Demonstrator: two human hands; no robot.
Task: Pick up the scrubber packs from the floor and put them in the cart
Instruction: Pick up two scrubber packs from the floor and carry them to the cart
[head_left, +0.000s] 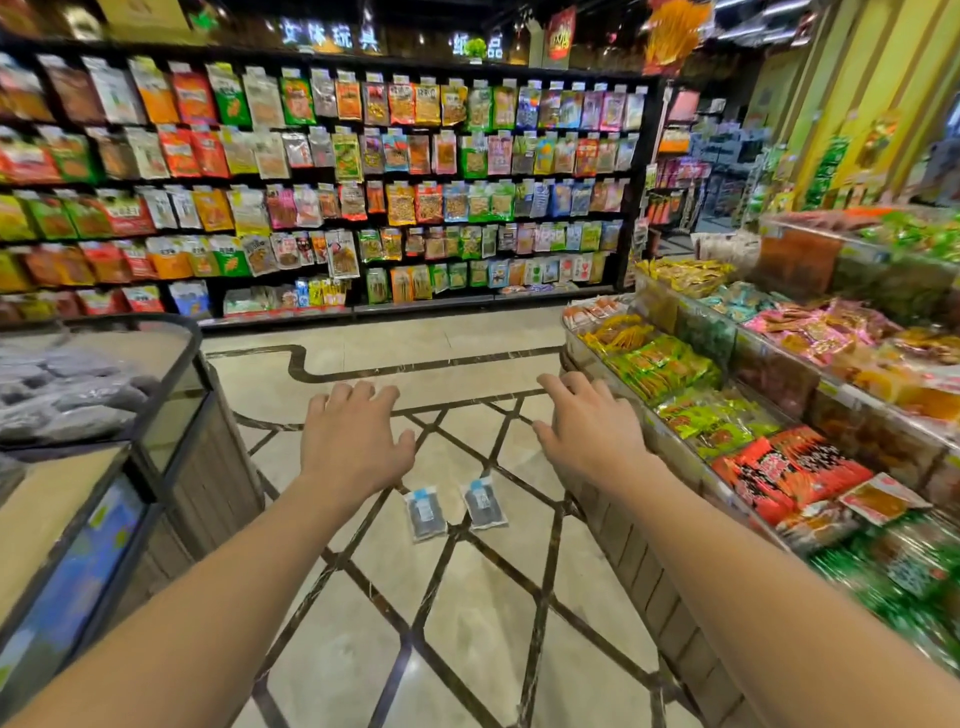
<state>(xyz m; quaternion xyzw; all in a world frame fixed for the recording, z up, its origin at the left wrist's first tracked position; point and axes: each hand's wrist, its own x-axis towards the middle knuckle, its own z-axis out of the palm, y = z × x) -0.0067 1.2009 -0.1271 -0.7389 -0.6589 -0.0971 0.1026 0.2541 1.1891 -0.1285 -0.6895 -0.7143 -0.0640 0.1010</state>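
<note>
Down on the floor (467, 623), just past the person's arms, lie two packs side by side, close but not touching: the left pack (425, 515) and the right pack (484, 503). Each is dark with a pale blue top. Above them, the left hand (353, 436) and the right hand (587, 431) are stretched out, palms down, fingers spread and loose. The hands are apart and hold nothing.

It looks like the very first step: reaching for the packs. Next, the person likely has to bend low, bring the hands down and pinch each flat pack off the smooth tiles. No cart can be seen, so it has to be found after that.

Both sides are tight. A glass case (171, 395) stands on the left and a snack bin (675, 395) on the right, so the arms should stay in the middle. Farther on the floor opens up before the tall shelf (332, 171) of bags.
</note>
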